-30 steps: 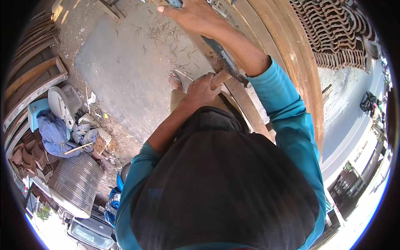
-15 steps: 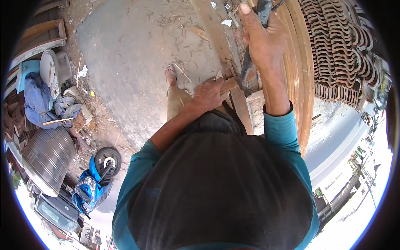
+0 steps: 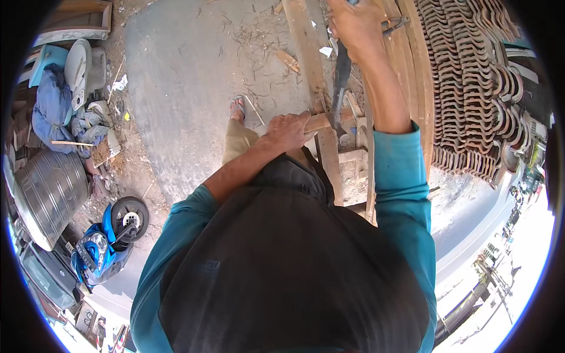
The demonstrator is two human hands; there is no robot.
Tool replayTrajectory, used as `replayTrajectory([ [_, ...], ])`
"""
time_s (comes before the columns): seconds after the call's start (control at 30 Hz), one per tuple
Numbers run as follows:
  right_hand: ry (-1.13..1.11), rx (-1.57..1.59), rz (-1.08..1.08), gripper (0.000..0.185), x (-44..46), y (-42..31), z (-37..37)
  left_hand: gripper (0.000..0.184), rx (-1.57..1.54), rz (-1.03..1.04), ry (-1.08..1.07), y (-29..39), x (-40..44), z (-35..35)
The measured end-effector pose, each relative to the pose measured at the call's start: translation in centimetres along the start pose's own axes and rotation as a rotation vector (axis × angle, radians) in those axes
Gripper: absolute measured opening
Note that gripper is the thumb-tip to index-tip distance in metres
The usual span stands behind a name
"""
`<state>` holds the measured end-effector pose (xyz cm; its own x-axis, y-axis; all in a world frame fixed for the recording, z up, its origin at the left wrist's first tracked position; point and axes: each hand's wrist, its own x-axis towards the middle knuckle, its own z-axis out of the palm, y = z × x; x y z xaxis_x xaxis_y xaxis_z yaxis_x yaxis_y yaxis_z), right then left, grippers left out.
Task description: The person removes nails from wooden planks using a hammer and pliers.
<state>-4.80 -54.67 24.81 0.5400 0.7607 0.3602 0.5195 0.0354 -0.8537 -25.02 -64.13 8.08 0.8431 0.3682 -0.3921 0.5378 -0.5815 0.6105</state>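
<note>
My right hand (image 3: 356,28) is at the top of the view, closed round the handle of a machete (image 3: 341,73). Its long dark blade points down towards me, and the tip end lies close to a short wooden piece (image 3: 318,123). My left hand (image 3: 286,131) is wrapped round the near end of that piece, in front of my waist. The piece rests across a wooden beam (image 3: 328,162). Beside my right wrist, a pair of pincers (image 3: 395,25) lies on the long timbers.
Long timbers (image 3: 419,70) run along the right, with stacked roof tiles (image 3: 465,88) beyond them. Wood chips are scattered on the grey ground sheet (image 3: 176,76). On the left are a blue motorbike (image 3: 97,250), a ribbed metal tank (image 3: 53,191) and a blue tarp (image 3: 52,109).
My right hand has moved up and slightly left with the machete, uncovering the pincers. My left hand keeps its hold on the wooden piece. The whole view has shifted a little.
</note>
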Motion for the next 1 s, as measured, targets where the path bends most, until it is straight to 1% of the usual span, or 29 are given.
replayTrajectory([
  [0.07,0.022,-0.182,-0.346,0.038,-2.6,0.7,-1.6,0.055,-0.033,-0.015,-0.057,0.4,-1.3,0.6],
  [0.1,0.119,0.021,0.03,0.028,-5.2,-1.8,-4.0,0.057,-0.055,-0.043,-0.029,-0.1,-0.2,-0.4],
  [0.13,0.193,0.22,0.414,0.026,-6.2,-3.1,-4.8,0.061,-0.036,-0.043,-0.072,0.1,0.0,-0.2],
  [0.17,0.182,0.205,0.445,0.026,-7.6,-3.6,-4.7,0.061,-0.059,-0.051,-0.097,0.8,-2.2,1.8],
  [0.2,0.129,0.167,0.439,0.024,-7.4,-3.9,-4.0,0.06,-0.016,-0.037,-0.08,0.5,-2.4,2.3],
  [0.23,0.086,0.143,0.381,0.023,-5.3,-3.5,-3.2,0.06,0.053,-0.013,-0.014,-0.4,0.1,0.2],
  [0.27,0.11,-0.239,0.194,0.029,-3.3,-1.1,-2.8,0.059,0.027,-0.027,-0.022,-0.4,0.3,0.2],
  [0.3,0.121,-0.273,0.267,0.029,-5.7,-1.3,-4.3,0.059,0.01,-0.006,-0.099,0.8,-2.0,2.1],
  [0.33,0.128,-0.081,0.33,0.033,-7.8,-2.8,-5.7,0.058,-0.041,0.004,-0.18,2.1,-5.1,3.8],
  [0.37,0.138,0.152,0.278,0.04,-5.9,-3.5,-5.3,0.058,-0.053,0.008,-0.15,1.4,-3.8,2.4],
  [0.4,0.101,0.177,0.186,0.04,-4.1,-3.7,-4.0,0.057,-0.059,-0.005,-0.047,0.1,-0.3,0.0],
  [0.43,0.124,0.116,0.167,0.04,-7.3,-4.4,-3.4,0.054,-0.056,0.021,-0.064,-0.1,-0.9,0.6],
  [0.47,0.161,0.045,0.163,0.04,-9.5,-5.1,-3.3,0.054,-0.047,-0.006,-0.121,0.7,-2.9,1.7],
  [0.5,0.168,0.067,0.088,0.04,-5.7,-4.0,-2.1,0.053,0.008,-0.008,-0.086,0.1,-0.6,0.2],
  [0.53,0.139,0.051,0.153,0.039,-3.0,-2.6,-2.1,0.053,0.025,0.019,-0.074,-0.3,1.1,-0.4],
  [0.57,0.113,0.005,0.3,0.038,-4.5,-1.3,-3.8,0.053,0.005,0.056,-0.12,0.7,-0.1,1.7],
  [0.6,0.119,-0.052,0.407,0.038,-9.2,-1.8,-6.2,0.053,-0.05,0.08,-0.204,2.8,-3.4,4.9],
  [0.63,0.166,-0.065,0.364,0.039,-11.4,-3.0,-6.8,0.053,-0.067,0.09,-0.21,3.1,-3.8,5.2],
  [0.67,0.184,-0.025,0.202,0.041,-9.4,-3.3,-5.6,0.053,-0.051,0.076,-0.089,1.5,0.0,2.8],
  [0.7,0.214,0.015,0.137,0.044,-10.1,-4.3,-4.2,0.053,-0.045,0.044,-0.062,0.1,-0.6,1.5],
  [0.73,0.199,0.057,0.217,0.048,-9.8,-5.0,-4.1,0.056,-0.05,0.002,-0.125,0.5,-1.0,0.3],
  [0.77,0.179,0.068,0.176,0.048,-7.8,-4.3,-4.1,0.056,-0.052,-0.006,-0.078,-0.4,0.5,-1.0],
  [0.83,0.207,0.29,0.35,0.048,-6.7,-3.6,-5.2,0.063,-0.106,0.088,-0.156,-0.5,-0.5,-1.2],
  [0.87,0.186,0.27,0.364,0.047,-6.5,-3.7,-5.1,0.082,-0.23,0.024,-0.313,-1.4,0.1,-3.1],
  [0.9,0.183,0.283,0.334,0.047,-6.3,-3.9,-4.6,0.082,-0.216,0.025,-0.283,-2.6,1.3,-4.2],
  [0.97,0.185,0.351,0.371,0.048,-6.5,-4.5,-4.0,0.121,-0.624,-0.367,0.078,-5.3,4.7,-5.5],
  [1.0,0.195,0.368,0.325,0.048,-6.2,-4.4,-3.8,0.13,-0.721,-0.389,0.161,-6.5,7.6,-6.4],
])
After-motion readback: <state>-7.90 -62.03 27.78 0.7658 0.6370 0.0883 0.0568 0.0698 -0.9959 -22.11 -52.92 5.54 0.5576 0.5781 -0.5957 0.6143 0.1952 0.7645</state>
